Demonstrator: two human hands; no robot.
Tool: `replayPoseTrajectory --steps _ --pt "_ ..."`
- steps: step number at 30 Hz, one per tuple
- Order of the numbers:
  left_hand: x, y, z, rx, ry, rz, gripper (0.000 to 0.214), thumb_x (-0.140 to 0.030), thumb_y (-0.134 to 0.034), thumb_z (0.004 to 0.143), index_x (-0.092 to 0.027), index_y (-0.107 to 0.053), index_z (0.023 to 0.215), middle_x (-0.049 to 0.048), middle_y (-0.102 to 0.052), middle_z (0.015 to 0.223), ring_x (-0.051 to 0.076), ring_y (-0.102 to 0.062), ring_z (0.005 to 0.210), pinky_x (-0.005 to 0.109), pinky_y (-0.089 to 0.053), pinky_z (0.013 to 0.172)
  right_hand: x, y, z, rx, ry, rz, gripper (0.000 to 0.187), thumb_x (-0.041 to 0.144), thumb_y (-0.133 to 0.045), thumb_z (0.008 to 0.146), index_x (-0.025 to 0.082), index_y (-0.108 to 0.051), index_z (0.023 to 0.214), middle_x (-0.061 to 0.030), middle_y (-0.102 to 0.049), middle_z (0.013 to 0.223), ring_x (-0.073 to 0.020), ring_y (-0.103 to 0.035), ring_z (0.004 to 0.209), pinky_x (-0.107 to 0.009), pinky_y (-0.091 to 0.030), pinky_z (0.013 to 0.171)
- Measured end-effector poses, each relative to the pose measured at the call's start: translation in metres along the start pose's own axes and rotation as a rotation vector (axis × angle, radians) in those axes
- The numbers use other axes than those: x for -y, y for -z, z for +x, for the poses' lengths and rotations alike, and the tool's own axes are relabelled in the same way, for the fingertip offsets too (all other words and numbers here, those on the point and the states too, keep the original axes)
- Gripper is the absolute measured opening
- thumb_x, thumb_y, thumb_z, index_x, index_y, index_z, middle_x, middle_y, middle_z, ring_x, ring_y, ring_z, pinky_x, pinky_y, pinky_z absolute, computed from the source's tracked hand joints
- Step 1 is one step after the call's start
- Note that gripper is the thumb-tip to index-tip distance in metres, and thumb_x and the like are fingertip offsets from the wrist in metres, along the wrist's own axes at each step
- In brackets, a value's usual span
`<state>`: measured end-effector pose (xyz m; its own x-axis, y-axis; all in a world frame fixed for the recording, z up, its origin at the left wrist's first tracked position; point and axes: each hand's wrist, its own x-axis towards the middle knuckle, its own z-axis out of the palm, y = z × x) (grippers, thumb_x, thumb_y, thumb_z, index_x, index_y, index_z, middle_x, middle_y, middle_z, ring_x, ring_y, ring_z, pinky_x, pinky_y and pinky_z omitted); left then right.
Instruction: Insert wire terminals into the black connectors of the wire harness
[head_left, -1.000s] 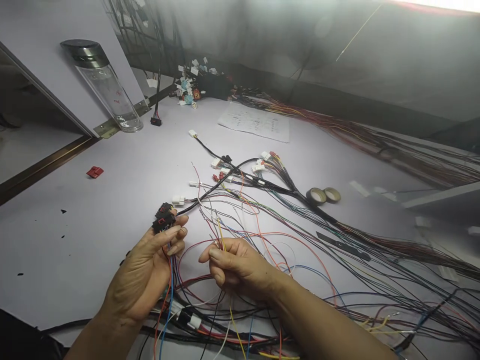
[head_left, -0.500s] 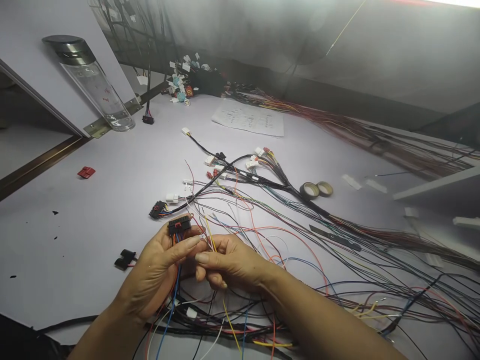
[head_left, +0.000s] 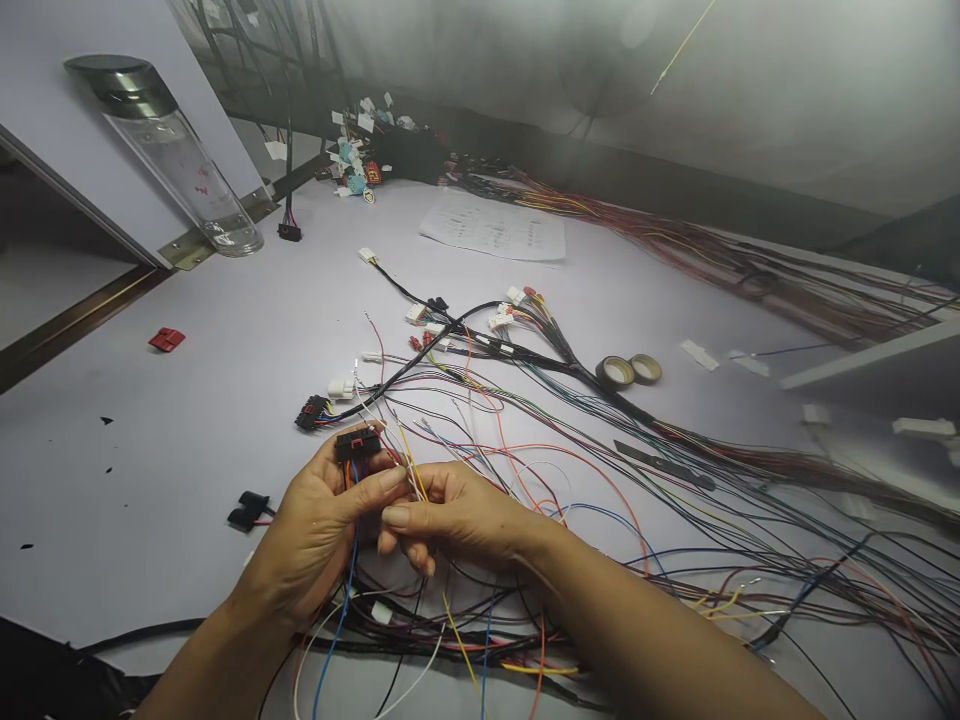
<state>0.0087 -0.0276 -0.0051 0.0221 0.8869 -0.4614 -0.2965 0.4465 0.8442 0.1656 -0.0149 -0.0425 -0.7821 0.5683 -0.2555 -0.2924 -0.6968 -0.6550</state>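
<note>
- A hazy grey translucent sheet (head_left: 487, 80) hangs behind a pale white desk (head_left: 202, 430).
- At the back left, a tall clear-glass bottle with a dark metallic lid (head_left: 180, 170) stands beside a white panel (head_left: 45, 90).
- A sheet of printed white paper (head_left: 495, 228) lies near the back, in front of a long bundle of red and dark wires (head_left: 660, 235).
- The left hand (head_left: 311, 530) has its fingers curled around a black rectangular plastic connector with a red centre (head_left: 358, 443), held above the near part of the desk; orange and blue wires run down from it.
- The right hand (head_left: 465, 515), just beside the left, pinches thin yellow and white wires (head_left: 414, 461) between thumb and forefinger, their ends pointing up.
- Beyond the hands lie a second black connector (head_left: 311, 412) and a white plastic connector (head_left: 341, 389).
- To the left are a black two-lobed piece (head_left: 249, 510) and a small red plastic piece (head_left: 166, 339).
- To the right, two tape rolls (head_left: 632, 372) touch a black-wrapped harness or sit just beside it; a flat black strip (head_left: 664, 466) lies nearer.
</note>
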Motion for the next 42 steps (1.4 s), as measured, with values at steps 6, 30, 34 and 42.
replayPoseTrajectory --steps 6,30,34,42 --pt "-0.001 0.0 0.002 -0.034 -0.032 0.019 0.037 -0.019 -0.083 0.065 -0.019 -0.061 0.094 0.0025 -0.063 0.086 0.014 -0.061 0.075 0.023 -0.055 0.066 0.0 -0.001 0.001 0.01 0.032 0.017 0.041 0.052 -0.066 0.083 0.011 -0.063 0.086 -0.0019 -0.066 0.078 -0.0051 -0.055 0.051 -0.019 -0.045 0.048" --pt "0.004 -0.012 -0.019 -0.154 -0.004 -0.134 0.055 -0.02 -0.082 0.067 -0.023 -0.056 0.115 0.0003 -0.065 0.087 0.013 -0.062 0.06 0.027 -0.057 0.056 -0.005 -0.002 -0.003 0.09 0.07 -0.004 0.041 0.047 -0.053 0.095 0.008 -0.064 0.093 -0.002 -0.064 0.068 -0.0054 -0.057 0.049 -0.017 -0.045 0.051" --pt "0.002 -0.01 -0.015 -0.142 0.008 -0.119 0.045 -0.02 -0.08 0.071 -0.021 -0.058 0.11 -0.0018 -0.062 0.08 0.011 -0.06 0.068 0.022 -0.055 0.063 -0.006 -0.002 -0.003 0.086 0.027 0.029 0.04 0.046 -0.055 0.094 0.007 -0.065 0.096 -0.0036 -0.067 0.069 -0.0055 -0.058 0.048 -0.016 -0.044 0.048" --pt "0.003 -0.008 -0.011 -0.123 0.014 -0.071 0.043 -0.022 -0.078 0.074 -0.021 -0.056 0.11 -0.0006 -0.062 0.084 0.011 -0.059 0.076 0.022 -0.054 0.07 -0.008 -0.001 0.001 0.116 0.053 0.1 0.045 0.051 -0.058 0.09 0.006 -0.066 0.096 -0.0056 -0.069 0.07 -0.0073 -0.061 0.048 -0.017 -0.048 0.047"
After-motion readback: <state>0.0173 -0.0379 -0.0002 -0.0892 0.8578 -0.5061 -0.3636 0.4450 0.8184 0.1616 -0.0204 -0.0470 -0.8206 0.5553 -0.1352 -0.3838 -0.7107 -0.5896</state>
